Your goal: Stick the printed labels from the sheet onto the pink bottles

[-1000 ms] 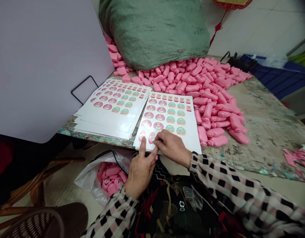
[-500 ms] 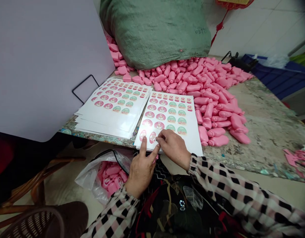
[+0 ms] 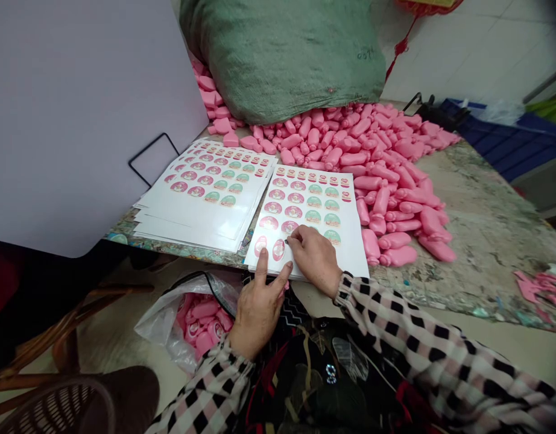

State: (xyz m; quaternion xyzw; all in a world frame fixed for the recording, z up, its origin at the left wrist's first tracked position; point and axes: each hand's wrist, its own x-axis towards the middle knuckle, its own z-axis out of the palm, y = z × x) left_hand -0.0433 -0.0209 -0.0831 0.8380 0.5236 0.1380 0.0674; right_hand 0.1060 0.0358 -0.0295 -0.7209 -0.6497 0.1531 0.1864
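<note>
Right hand (image 3: 316, 256): thumb and forefinger drawn together at the upper right edge of an oval label (image 3: 278, 251); whether they have hold of it cannot be told. Left hand (image 3: 260, 304): forefinger and thumb spread apart, the forefinger's tip on a neighbouring oval label (image 3: 260, 243), the thumb near the first. A sliver of a pink piece (image 3: 286, 287) shows beside the left thumb — whether the other fingers close on it is hidden. Both labels lie in the lowest row of a white label sheet (image 3: 353, 250), at the near edge of the worn table (image 3: 490, 211); above them run rows of pink and green labels and a top row of small red-and-cream ones. Just left, a spread stack of similar sheets (image 3: 192, 222). Beyond and to the right, a heap of pink bottles (image 3: 359, 158), with a green sack (image 3: 287, 60) above its far side. Below the table edge, a translucent bag (image 3: 158, 322) holds more pink pieces (image 3: 205, 310) — some labelled.
</note>
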